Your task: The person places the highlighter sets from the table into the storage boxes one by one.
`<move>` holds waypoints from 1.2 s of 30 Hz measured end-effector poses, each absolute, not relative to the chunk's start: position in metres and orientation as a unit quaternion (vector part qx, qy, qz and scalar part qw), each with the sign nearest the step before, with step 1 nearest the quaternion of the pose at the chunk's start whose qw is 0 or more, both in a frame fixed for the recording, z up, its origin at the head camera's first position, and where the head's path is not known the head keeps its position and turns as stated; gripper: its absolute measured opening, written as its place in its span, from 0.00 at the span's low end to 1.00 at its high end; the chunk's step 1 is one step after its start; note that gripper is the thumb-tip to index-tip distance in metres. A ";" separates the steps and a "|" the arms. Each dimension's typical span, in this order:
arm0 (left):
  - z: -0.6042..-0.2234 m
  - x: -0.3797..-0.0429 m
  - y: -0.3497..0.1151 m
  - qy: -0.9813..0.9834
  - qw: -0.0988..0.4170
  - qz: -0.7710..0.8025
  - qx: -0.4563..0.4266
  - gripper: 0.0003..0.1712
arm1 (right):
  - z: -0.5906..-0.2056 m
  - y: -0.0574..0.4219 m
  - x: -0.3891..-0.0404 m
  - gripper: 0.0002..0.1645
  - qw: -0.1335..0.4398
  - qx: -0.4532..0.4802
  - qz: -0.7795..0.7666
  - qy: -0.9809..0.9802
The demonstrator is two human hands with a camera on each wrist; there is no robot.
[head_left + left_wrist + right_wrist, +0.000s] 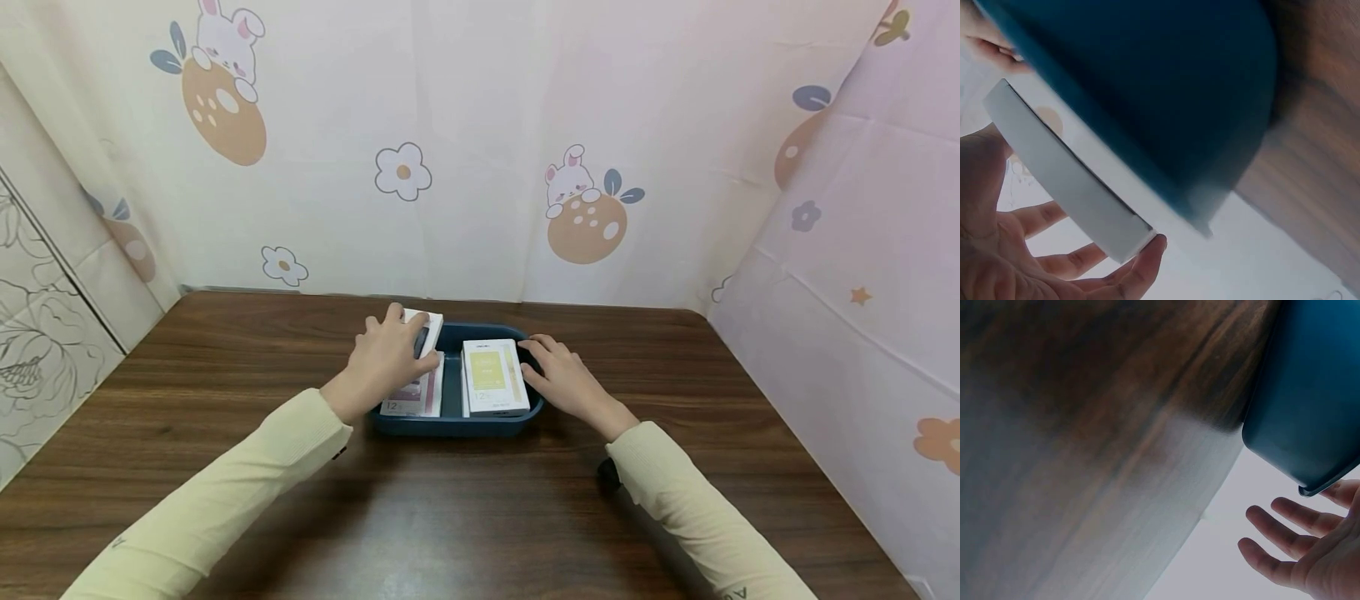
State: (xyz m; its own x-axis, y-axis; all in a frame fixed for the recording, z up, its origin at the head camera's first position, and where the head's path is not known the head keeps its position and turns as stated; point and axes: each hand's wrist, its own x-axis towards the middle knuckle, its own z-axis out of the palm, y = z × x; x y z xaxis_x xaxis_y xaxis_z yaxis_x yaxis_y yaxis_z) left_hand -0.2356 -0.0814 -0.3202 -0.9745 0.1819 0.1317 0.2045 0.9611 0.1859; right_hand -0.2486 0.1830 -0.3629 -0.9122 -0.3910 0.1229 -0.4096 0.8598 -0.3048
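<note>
Over the left end of a dark blue plastic bin (457, 427), my left hand (384, 358) grips a small white box (432, 325), which is tilted. The left wrist view shows the box (1075, 181) held between the thumb side and curled fingertips, outside the bin wall (1166, 94). Beneath that hand, a white box with a pink label (431, 398) lies in the bin. A white box with a yellow-green label (495, 377) lies in its right half. My right hand (568, 379) is at the bin's right rim, its fingers spread and fairly straight in the right wrist view.
The bin stands on a dark brown wooden table (465, 517), toward its far edge. Behind the table hangs a pale curtain (480, 225) printed with rabbits and flowers. More printed cloth (862, 275) hangs along the right side.
</note>
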 end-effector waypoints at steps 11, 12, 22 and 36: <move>-0.338 -0.229 -0.067 -0.985 0.086 -0.098 -0.114 0.34 | -0.363 0.183 -0.249 0.28 0.029 0.209 0.165 -0.963; -0.339 -0.228 -0.067 -0.984 0.088 -0.100 -0.115 0.33 | -0.363 0.183 -0.249 0.28 0.030 0.210 0.165 -0.963; -0.355 -0.226 -0.063 -0.986 0.080 -0.096 -0.110 0.34 | -0.364 0.183 -0.249 0.28 0.028 0.207 0.169 -0.963; -0.363 -0.227 -0.063 -0.991 0.063 -0.092 -0.080 0.33 | -0.364 0.183 -0.249 0.28 0.026 0.205 0.171 -0.963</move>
State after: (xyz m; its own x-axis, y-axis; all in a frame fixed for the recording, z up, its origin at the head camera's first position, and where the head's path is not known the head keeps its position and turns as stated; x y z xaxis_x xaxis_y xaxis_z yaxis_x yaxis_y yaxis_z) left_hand -0.2270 -0.0627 -0.3633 -0.9795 0.1462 0.1388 0.1692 0.9705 0.1717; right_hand -0.2490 0.1830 -0.3639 -0.9146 -0.3863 0.1194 -0.4038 0.8577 -0.3183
